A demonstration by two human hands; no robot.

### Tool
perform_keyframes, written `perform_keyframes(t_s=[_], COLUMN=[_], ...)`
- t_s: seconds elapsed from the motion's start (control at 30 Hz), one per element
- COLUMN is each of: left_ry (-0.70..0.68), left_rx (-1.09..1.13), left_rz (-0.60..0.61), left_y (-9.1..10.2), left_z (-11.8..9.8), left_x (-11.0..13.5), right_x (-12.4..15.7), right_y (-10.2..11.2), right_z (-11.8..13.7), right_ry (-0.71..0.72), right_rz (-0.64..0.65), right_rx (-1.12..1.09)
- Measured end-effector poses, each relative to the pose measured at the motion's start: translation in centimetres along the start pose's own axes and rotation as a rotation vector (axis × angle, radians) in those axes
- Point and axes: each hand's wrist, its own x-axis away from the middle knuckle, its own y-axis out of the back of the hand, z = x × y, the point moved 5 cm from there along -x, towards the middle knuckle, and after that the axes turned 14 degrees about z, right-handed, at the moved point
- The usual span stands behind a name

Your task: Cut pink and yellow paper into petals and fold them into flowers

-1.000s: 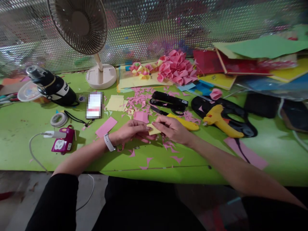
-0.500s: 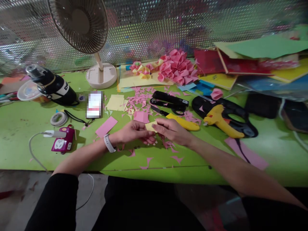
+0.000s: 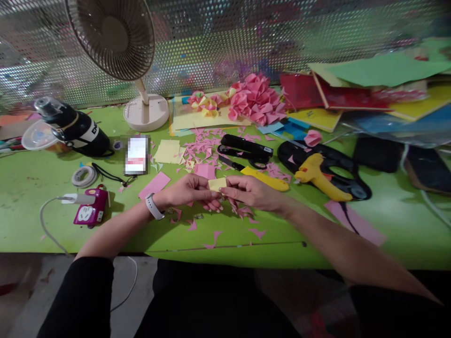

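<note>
Over the middle of the green table, my left hand and my right hand meet, both pinching a small yellow paper piece between their fingertips. A white watch band sits on my left wrist. Pink paper scraps lie scattered under and behind the hands. Just beyond my right hand lies a yellow-handled cutter, with black scissors behind it.
A desk fan stands at the back left, a black bottle lying beside it. Folded pink paper flowers pile at the back. A yellow glue gun, a pink charger, a tape roll and coloured card sheets surround.
Both hands have lifted the yellow paper slightly and turned it between the fingertips. The view has shifted a little to the right and down.
</note>
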Motion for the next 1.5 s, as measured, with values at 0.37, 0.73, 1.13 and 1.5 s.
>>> perform_keyframes(t_s=[0.37,0.73,1.13,1.5], left_ry=[0.099,-0.090,-0.076,-0.108], left_rx=[-0.172,-0.077,-0.016,0.018], left_rz=[0.045,-0.279,-0.318,-0.337], left_y=[1.3,2.5,2.8,4.0], left_z=[-0.5,-0.8,-0.2,-0.1], left_x=[0.6,0.7,0.6,0.8], right_x=[-0.2,-0.7,3.1,1.7], right_y=[-0.5,0.3,11.4,17.0], right_z=[-0.3,-0.4,1.4,-1.6], right_ry=[-0.052,0.029,-0.192,-0.289], right_rz=[0.003,-0.217,-0.747,-0.691], right_rx=[0.054,0.079,1.069,0.977])
